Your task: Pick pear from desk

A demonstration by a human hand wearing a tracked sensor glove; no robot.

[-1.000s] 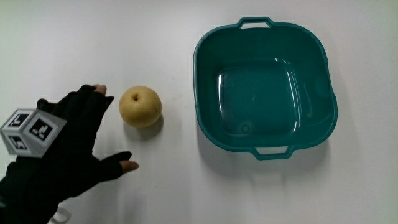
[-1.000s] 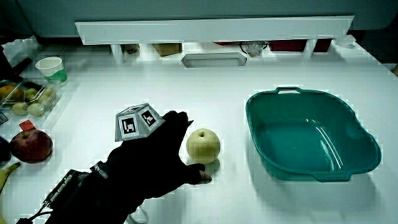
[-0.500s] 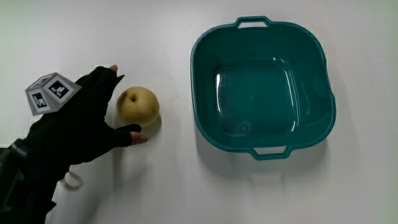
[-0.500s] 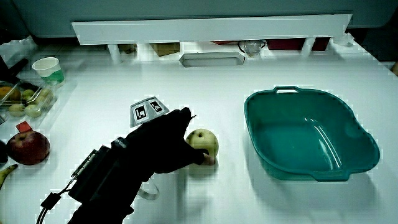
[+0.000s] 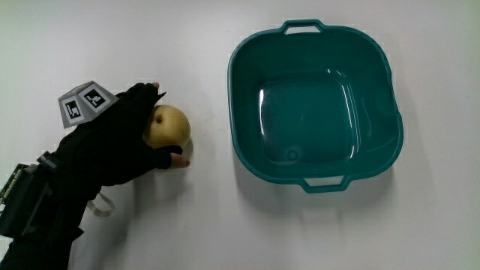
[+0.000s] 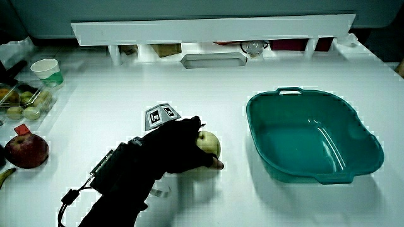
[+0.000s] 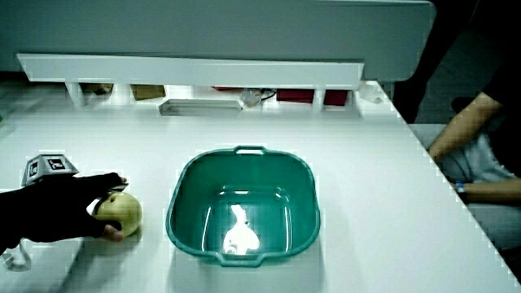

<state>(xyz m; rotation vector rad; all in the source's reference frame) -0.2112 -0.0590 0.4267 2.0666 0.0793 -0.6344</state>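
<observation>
A yellow pear [image 5: 169,126] rests on the white desk beside the teal basin [image 5: 247,154]. The gloved hand [image 5: 142,135] wraps around it, fingers curled over its top and thumb pressed against the side nearer the person. In both side views the pear [image 6: 209,144] [image 7: 124,213] shows past the hand [image 6: 183,148] [image 7: 89,210], still down on the desk. The patterned cube [image 5: 82,101] sits on the back of the hand. Much of the pear is hidden by the glove.
The teal basin [image 6: 265,157] [image 7: 183,236] holds nothing. A red apple [image 6: 26,151], a tray of small fruit [image 6: 25,101] and a paper cup [image 6: 48,69] stand at the desk's edge. A low white partition [image 6: 208,28] runs along the table.
The hand has slid forward onto the pear and its fingers have closed around it. The pear has stayed in place beside the basin.
</observation>
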